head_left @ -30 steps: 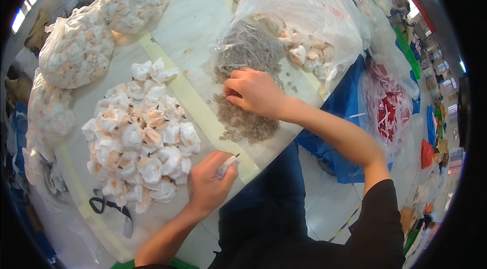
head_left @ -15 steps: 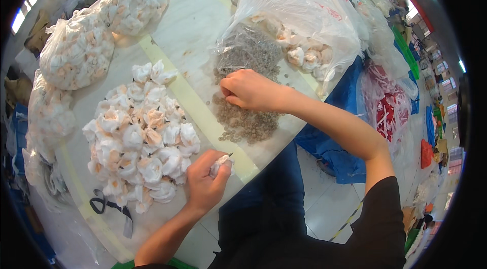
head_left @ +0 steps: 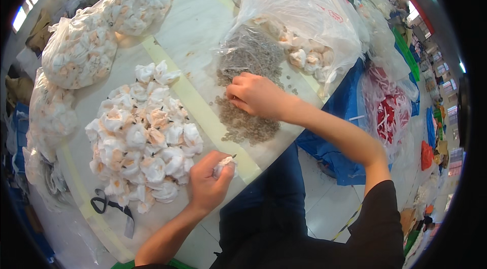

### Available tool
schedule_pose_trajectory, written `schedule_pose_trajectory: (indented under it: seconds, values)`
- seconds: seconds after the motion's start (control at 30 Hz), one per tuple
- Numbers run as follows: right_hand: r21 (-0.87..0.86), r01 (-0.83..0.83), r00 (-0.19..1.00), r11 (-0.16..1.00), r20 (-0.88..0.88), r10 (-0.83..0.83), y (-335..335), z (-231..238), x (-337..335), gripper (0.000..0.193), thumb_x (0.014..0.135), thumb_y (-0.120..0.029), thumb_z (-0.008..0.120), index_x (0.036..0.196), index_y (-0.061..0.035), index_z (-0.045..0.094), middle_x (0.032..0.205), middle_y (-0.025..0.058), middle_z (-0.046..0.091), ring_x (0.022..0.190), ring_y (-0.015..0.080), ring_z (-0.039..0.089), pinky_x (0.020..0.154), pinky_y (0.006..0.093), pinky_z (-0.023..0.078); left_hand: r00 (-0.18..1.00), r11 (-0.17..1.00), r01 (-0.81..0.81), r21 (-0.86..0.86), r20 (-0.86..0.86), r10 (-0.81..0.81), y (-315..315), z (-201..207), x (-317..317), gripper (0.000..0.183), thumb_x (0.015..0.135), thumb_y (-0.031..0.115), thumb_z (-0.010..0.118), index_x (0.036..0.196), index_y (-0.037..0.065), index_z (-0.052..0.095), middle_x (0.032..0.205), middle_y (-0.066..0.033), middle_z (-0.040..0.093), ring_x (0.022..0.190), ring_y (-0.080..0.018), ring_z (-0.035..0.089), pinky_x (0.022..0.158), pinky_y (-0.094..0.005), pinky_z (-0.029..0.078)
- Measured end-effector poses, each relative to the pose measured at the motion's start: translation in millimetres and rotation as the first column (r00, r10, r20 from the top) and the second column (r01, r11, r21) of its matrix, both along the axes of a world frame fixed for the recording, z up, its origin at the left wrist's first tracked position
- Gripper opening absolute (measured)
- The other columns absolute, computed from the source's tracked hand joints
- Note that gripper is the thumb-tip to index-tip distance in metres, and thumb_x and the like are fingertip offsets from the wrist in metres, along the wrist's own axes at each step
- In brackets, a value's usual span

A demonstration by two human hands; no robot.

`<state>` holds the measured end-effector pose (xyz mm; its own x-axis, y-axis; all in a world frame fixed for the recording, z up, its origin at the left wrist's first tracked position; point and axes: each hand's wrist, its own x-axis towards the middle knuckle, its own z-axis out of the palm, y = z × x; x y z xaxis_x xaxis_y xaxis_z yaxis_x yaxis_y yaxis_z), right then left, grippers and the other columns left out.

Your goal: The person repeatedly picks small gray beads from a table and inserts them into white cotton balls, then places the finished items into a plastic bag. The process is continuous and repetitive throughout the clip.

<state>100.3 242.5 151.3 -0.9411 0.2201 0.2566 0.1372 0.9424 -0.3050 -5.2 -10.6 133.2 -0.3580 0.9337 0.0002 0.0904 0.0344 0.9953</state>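
My left hand (head_left: 209,178) is closed around a white fabric flower head (head_left: 226,165), whose small dark stem tip points up between thumb and fingers. To its left lies a heap of white and peach fabric flower heads (head_left: 136,136). My right hand (head_left: 260,95) reaches onto a pile of small brownish translucent beads (head_left: 247,126). Its fingers are pressed together over the pile, and whatever they pinch is hidden. Just beyond that hand, a clear plastic bag (head_left: 252,51) covers more of the beads.
A large clear bag (head_left: 304,3) of flower heads stands at the far right of the table. More filled bags (head_left: 79,52) line the left edge. A black strap (head_left: 112,207) lies near left. Pale yellow tape strips (head_left: 195,101) cross the white tabletop (head_left: 185,25). Blue sheeting (head_left: 332,139) hangs at the right.
My right hand has shifted slightly right and nearer over the beads, its fingers pointing further down. My left hand still holds the flower head, almost unmoved. The whole view has shifted a little.
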Motion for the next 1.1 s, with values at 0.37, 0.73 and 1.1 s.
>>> schedule_pose_trajectory:
  seconds: [0.37, 0.73, 1.1]
  values:
    - [0.135, -0.076, 0.989, 0.988, -0.117, 0.092, -52.0, -4.6, 21.9, 0.016, 0.077, -0.012, 0.081, 0.09, -0.0106, 0.071, 0.091, 0.0012, 0.064, 0.085, 0.0211, 0.063, 0.074, 0.0348, 0.054, 0.996, 1.0, -0.013, 0.026, -0.093, 0.015, 1.9, 7.8, 0.0, 0.008, 0.091, 0.006, 0.067, 0.092, -0.002, 0.069, 0.078, -0.0086, 0.065, 0.066, -0.0155, 0.057, 0.062, -0.0299, 0.047]
    - [0.264, -0.072, 0.99, 0.962, -0.097, 0.101, -60.4, -10.4, 18.4, 0.014, 0.079, -0.009, 0.073, 0.089, -0.0054, 0.065, 0.088, 0.0076, 0.063, 0.084, 0.0247, 0.062, 0.074, 0.0345, 0.053, 0.996, 0.998, -0.019, 0.059, -0.09, 0.024, 3.4, 4.6, -0.7, 0.007, 0.09, 0.004, 0.066, 0.091, -0.003, 0.068, 0.077, -0.0088, 0.064, 0.066, -0.0156, 0.056, 0.062, -0.0302, 0.046]
    - [-0.993, 0.064, 0.915, 0.101, 0.018, -0.403, -138.0, 2.2, 59.1, 0.015, 0.103, -0.013, 0.07, 0.112, -0.0008, 0.068, 0.093, 0.0011, 0.069, 0.08, 0.0059, 0.06, 0.073, 0.0225, 0.05, 0.995, 0.999, 0.046, 0.021, -0.093, -0.044, 0.7, 4.9, 2.1, 0.013, 0.091, 0.005, 0.065, 0.1, -0.001, 0.071, 0.081, -0.0101, 0.067, 0.067, -0.0172, 0.06, 0.062, -0.0309, 0.047]
